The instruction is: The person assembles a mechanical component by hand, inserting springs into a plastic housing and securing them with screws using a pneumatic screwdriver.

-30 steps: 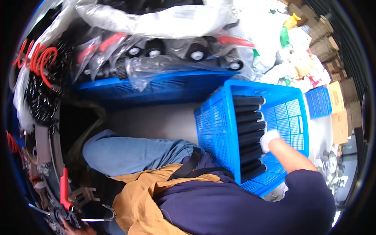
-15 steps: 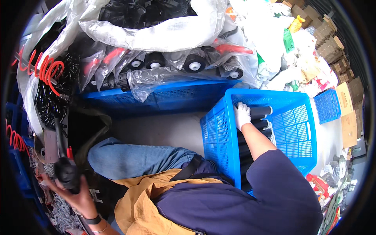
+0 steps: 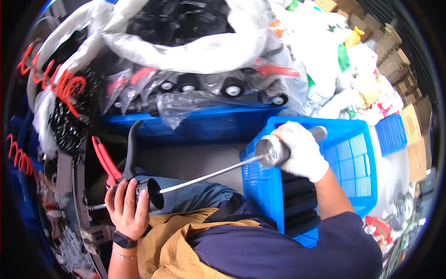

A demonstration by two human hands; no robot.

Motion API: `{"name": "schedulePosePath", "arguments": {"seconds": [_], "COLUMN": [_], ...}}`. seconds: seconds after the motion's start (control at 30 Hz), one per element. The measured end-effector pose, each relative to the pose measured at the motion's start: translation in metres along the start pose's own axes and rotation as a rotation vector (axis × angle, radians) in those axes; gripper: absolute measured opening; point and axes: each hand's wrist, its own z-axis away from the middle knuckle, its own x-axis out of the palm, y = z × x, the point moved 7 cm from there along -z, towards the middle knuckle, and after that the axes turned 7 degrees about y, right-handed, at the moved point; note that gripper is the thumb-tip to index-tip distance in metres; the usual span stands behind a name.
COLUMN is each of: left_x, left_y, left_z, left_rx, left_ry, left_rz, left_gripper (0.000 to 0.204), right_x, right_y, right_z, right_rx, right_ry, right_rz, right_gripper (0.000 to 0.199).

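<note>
My left hand (image 3: 126,211), bare with a dark wristband, is wrapped round a black round plastic head (image 3: 149,194) with a curved dark handle (image 3: 132,146) and a red lever (image 3: 107,160). A thin metal rod (image 3: 209,176) runs from the head to the open end of a dark tube (image 3: 273,149). My right hand (image 3: 299,151), in a white glove, grips this tube above a blue basket (image 3: 274,195). The rod's tip is at the tube's silvery mouth; how far it goes in cannot be seen. Several black tubes (image 3: 299,204) lie in the basket.
A second blue basket (image 3: 186,128) ahead holds plastic-wrapped parts with black wheels and red levers. Red coiled hoses (image 3: 69,90) hang at the left over black parts. Loose screws (image 3: 72,251) lie lower left. White bags (image 3: 320,51) and cardboard boxes (image 3: 411,125) are at the right.
My right hand has lifted a tube out of the basket. My left hand has brought the black head with its rod rightward from the far left, and the rod now meets the tube's end.
</note>
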Motion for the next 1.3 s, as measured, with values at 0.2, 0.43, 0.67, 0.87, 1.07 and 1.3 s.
{"name": "schedulePosePath", "arguments": {"seconds": [0.2,0.43,0.67,0.87,1.07,1.3], "left_x": [0.006,0.023,-0.077,-0.017,-0.111,-0.131], "left_y": [0.005,-0.012,-0.025,-0.070,-0.116,-0.138], "left_z": [-0.051,-0.024,-0.019,0.072,0.166,0.218], "left_rx": [-0.201,-0.647,0.017,-1.171,-1.257,-0.795], "left_ry": [-0.186,-0.387,0.399,1.052,1.483,1.575], "left_rz": [0.343,0.981,-0.302,1.618,1.226,1.539], "left_gripper": [0.064,0.078,0.057,0.069,0.057,0.076], "right_x": [0.046,0.061,0.090,0.122,0.199,0.279], "right_y": [-0.134,-0.183,-0.186,-0.304,-0.349,-0.335], "right_z": [-0.059,-0.078,-0.115,-0.129,-0.093,-0.041], "right_rx": [-0.328,-0.622,-0.060,-0.362,-0.682,-0.438], "right_ry": [0.013,0.105,-0.918,-0.496,-0.499,-2.006], "right_rz": [0.280,0.343,-0.489,-0.490,-0.659,-1.535], "right_gripper": [0.030,0.024,0.079,0.060,0.084,0.087]}}
